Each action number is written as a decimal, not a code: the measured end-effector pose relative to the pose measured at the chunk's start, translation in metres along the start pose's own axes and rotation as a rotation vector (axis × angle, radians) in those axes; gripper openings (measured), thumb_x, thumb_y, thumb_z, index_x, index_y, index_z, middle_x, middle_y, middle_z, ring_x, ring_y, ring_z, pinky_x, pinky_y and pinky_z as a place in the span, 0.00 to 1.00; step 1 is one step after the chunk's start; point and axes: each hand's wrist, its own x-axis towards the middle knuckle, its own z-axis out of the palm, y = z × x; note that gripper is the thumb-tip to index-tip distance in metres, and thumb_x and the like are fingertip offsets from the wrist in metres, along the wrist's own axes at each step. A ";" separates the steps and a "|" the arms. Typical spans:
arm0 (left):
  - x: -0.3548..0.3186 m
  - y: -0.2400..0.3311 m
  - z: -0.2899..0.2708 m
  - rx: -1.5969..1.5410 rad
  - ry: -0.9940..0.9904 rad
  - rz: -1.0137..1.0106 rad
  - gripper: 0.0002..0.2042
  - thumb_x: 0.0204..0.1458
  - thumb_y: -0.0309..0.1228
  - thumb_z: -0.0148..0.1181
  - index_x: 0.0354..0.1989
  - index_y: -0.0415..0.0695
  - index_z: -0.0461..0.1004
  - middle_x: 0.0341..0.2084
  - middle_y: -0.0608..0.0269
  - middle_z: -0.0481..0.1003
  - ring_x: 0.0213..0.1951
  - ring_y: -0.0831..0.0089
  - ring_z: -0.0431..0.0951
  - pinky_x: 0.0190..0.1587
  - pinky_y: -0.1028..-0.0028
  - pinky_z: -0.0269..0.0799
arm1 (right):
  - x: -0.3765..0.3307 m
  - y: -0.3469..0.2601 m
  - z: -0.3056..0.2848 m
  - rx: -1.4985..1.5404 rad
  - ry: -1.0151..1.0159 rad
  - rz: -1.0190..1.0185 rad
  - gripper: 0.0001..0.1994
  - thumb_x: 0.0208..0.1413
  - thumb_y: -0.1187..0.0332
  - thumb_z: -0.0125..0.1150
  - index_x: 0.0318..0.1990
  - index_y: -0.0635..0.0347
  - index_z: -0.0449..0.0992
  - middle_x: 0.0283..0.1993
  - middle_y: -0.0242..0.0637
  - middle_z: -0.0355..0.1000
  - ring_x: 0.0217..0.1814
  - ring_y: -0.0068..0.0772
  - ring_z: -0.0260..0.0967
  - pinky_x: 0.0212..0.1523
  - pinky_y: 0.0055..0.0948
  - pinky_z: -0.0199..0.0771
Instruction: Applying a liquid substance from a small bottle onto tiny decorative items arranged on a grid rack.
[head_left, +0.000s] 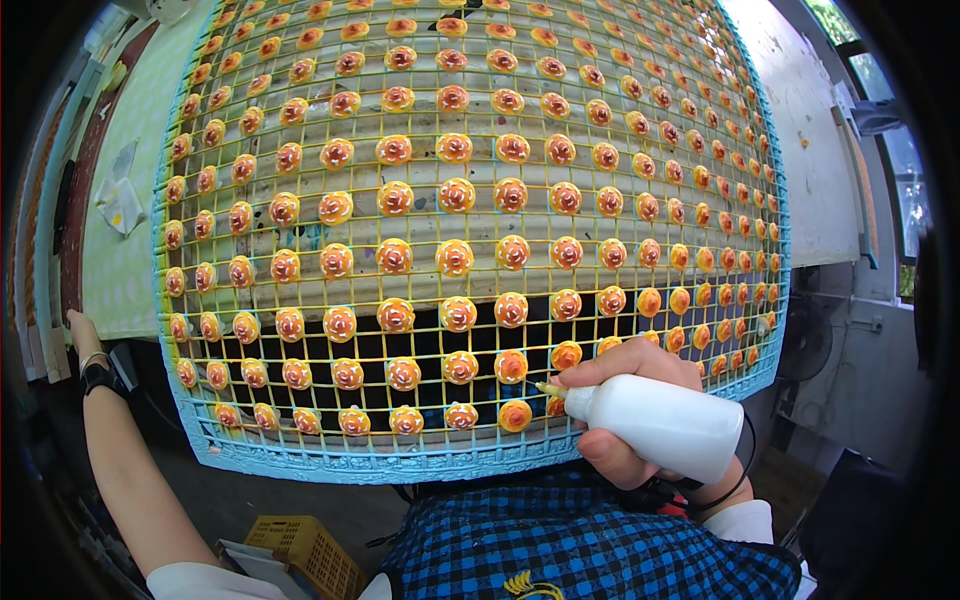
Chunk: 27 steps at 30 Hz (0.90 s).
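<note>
A wide wire-mesh rack (300,462) with a light blue rim fills the view, covered in rows of small round orange pieces (456,195), most topped with a white swirl. My right hand (628,368) grips a white squeeze bottle (668,422) over the rack's near right corner. The bottle's nozzle (548,389) points left and almost touches an orange piece (515,414) in the front row. My left hand (80,330) reaches out past the rack's left edge; it wears a dark wristband, and its fingers are hidden at the rim of the picture.
The rack rests on a pale, stained table (800,150) and overhangs its near edge. A crumpled white cloth (120,200) lies on the left. A yellow plastic crate (305,550) stands on the floor below. My blue checked shirt (560,540) shows at the bottom.
</note>
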 end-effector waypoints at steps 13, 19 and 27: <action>0.001 0.000 0.003 0.005 -0.013 0.033 0.34 0.47 0.51 0.28 0.52 0.30 0.54 0.53 0.43 0.54 0.57 0.56 0.52 0.56 0.68 0.46 | -0.002 0.001 0.002 0.092 0.018 0.072 0.13 0.39 0.63 0.61 0.29 0.64 0.71 0.24 0.38 0.68 0.20 0.28 0.69 0.19 0.20 0.68; 0.020 -0.008 0.006 -0.019 0.010 0.012 0.35 0.47 0.52 0.29 0.51 0.29 0.56 0.53 0.43 0.54 0.56 0.56 0.53 0.55 0.68 0.47 | -0.001 -0.001 0.000 0.092 0.035 0.070 0.13 0.39 0.64 0.61 0.28 0.65 0.71 0.25 0.38 0.68 0.20 0.28 0.69 0.20 0.19 0.68; 0.038 -0.013 0.001 -0.007 -0.008 0.038 0.35 0.47 0.53 0.28 0.51 0.30 0.56 0.53 0.43 0.55 0.56 0.57 0.53 0.56 0.68 0.46 | -0.001 0.000 0.001 0.090 0.054 0.077 0.13 0.40 0.64 0.61 0.27 0.65 0.71 0.25 0.38 0.68 0.20 0.28 0.68 0.19 0.19 0.67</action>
